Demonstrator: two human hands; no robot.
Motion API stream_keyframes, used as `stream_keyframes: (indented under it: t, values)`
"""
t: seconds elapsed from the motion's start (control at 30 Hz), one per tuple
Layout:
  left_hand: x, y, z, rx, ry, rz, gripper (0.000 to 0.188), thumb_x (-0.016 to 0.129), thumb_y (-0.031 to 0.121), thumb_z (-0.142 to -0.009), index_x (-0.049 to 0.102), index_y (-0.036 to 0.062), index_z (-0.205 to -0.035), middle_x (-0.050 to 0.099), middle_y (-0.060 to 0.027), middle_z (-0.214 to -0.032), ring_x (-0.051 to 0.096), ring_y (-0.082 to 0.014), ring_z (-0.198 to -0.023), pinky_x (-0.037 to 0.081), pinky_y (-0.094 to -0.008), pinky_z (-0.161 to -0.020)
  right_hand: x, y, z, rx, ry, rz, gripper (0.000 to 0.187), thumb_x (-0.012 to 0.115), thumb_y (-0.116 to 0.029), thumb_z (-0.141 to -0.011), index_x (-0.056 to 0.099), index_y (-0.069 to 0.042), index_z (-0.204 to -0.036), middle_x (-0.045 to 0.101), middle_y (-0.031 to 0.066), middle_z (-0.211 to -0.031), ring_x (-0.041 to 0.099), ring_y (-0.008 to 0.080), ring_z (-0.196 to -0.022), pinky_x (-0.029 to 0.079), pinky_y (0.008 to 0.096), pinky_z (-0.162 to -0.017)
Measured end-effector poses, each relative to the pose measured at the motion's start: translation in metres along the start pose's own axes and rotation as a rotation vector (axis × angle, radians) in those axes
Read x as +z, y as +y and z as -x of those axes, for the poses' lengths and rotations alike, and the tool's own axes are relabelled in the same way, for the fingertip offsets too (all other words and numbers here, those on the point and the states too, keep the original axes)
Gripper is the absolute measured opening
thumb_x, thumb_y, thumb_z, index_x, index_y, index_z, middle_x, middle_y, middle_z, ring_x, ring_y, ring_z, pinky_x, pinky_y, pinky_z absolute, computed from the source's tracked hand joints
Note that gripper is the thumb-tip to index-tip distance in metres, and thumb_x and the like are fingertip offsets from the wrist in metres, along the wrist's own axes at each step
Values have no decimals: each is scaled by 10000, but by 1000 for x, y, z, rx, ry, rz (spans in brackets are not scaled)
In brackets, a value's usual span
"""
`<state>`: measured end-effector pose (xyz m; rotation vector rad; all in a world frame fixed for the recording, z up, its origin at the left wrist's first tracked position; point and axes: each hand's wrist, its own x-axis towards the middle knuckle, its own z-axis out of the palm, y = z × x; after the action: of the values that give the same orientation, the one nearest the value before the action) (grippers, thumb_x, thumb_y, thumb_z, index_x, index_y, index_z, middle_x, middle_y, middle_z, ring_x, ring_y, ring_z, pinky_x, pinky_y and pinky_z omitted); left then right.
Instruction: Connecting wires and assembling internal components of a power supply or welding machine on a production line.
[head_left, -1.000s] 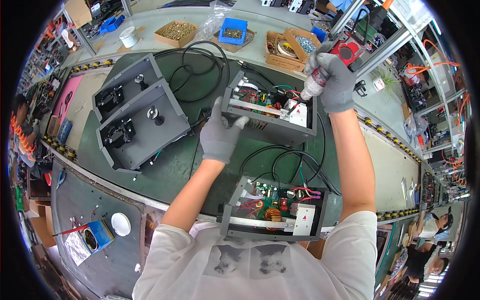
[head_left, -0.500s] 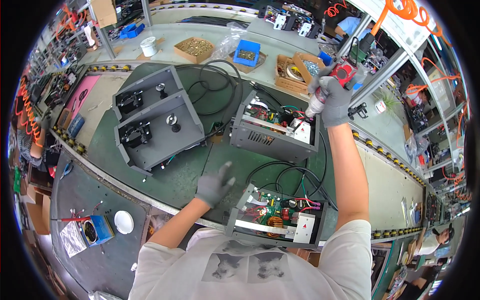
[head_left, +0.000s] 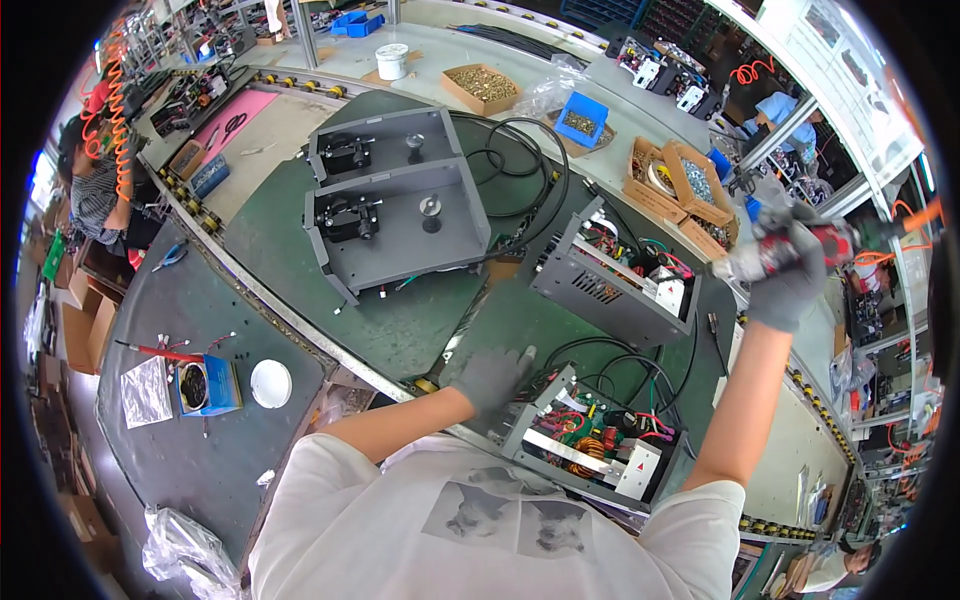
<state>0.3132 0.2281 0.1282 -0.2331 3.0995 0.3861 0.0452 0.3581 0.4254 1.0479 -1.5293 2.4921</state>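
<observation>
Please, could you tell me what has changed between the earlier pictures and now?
The left hand let go of the far open unit and moved back toward the near open unit. The right hand, still holding the red power driver, swung it rightward, away from the far unit. Both units and the two grey covers stayed in place.

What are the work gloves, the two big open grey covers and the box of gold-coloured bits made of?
Gloves: probably fabric with a dull grey finish, since they follow the fingers closely.
Grey covers: likely sheet metal, matte-coated, judging by the thin, upturned edges, though plastic isn't ruled out.
Box: seemingly plain cardboard, from its brown, unglossy walls.
</observation>
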Motion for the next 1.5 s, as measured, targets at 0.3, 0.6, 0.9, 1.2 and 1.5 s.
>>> stream_keyframes:
  t: [0.3,0.6,0.9,1.2,1.5]
  values:
    - [22,46,-20,84,12,44,503,525,125,-895,454,-14,-1373,650,-81,-906,661,-244,-828,548,-369,-684,-131,-31,102,195,-6,-355,393,643,-141,-819,544,10,-1168,529,105,-945,524,224,-848,499,356,-712]
    - [0,63,-64,-109,140,840,349,520,362,-938,611,144,-1196,686,-190,-1024,655,-401,-938,523,-469,-799,-222,-22,130,357,141,-673,325,633,-81,-805,481,-34,-1089,506,47,-893,510,188,-827,468,348,-716]
    - [9,-31,-251,-342,414,1272,277,541,214,-964,582,26,-1165,624,-103,-868,603,-195,-760,483,-287,-698,-274,-27,136,325,68,-626,373,664,-82,-763,469,-43,-1079,473,30,-895,480,167,-815,460,352,-728]
    - [-31,38,-264,-226,524,1014,490,434,292,-1013,439,-6,-1402,494,-271,-1400,459,-420,-1320,397,-437,-1080,-257,-38,143,194,204,-469,325,659,-183,-768,591,-26,-1045,528,62,-870,496,190,-814,455,338,-707]
    - [-171,210,-104,408,62,665,1072,806,446,-739,220,23,-1532,589,-240,-1276,611,-409,-1129,487,-448,-953,-119,-43,154,154,355,-412,307,648,-208,-784,657,-45,-1044,638,146,-1139,598,267,-1027,468,394,-976]
